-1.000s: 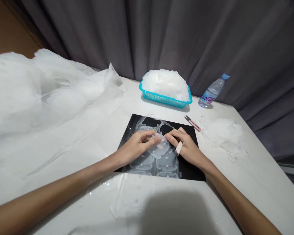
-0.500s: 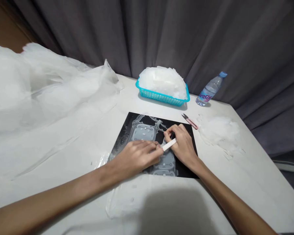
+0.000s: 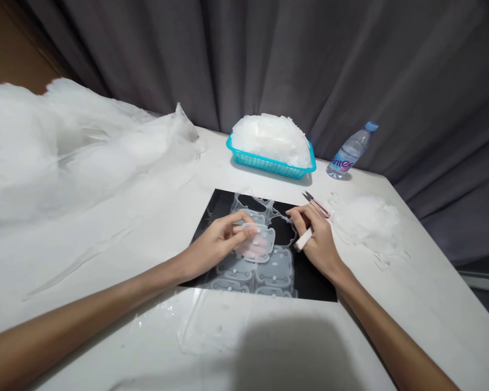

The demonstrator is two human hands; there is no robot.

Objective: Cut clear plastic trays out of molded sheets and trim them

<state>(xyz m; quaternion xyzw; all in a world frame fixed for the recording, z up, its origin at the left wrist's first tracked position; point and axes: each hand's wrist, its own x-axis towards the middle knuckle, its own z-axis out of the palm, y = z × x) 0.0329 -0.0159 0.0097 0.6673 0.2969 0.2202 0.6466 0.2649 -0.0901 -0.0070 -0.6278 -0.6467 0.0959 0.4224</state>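
Note:
My left hand is closed on a small translucent plastic piece, rounded at the corners with small holes and marks, pinched between thumb and fingers. It is held over a clear moulded plastic sheet with several similar rounded shapes. The sheet lies on a black mat and overhangs its front edge. My right hand is closed around a slim white stick-like tool, whose tip I cannot make out. Its thumb and forefinger are by the sheet's thin outer edge, beside an opening in the sheet.
Behind the mat stands a turquoise basket heaped with white translucent pieces. Pink-handled thread snips lie at the mat's far right corner, near a pile of clear scraps. A water bottle stands behind. Crumpled plastic sheeting covers the left side.
The plastic piece has come away from the sheet in my left hand, leaving an opening. My hands have moved apart, the right one shifting right with the white tool.

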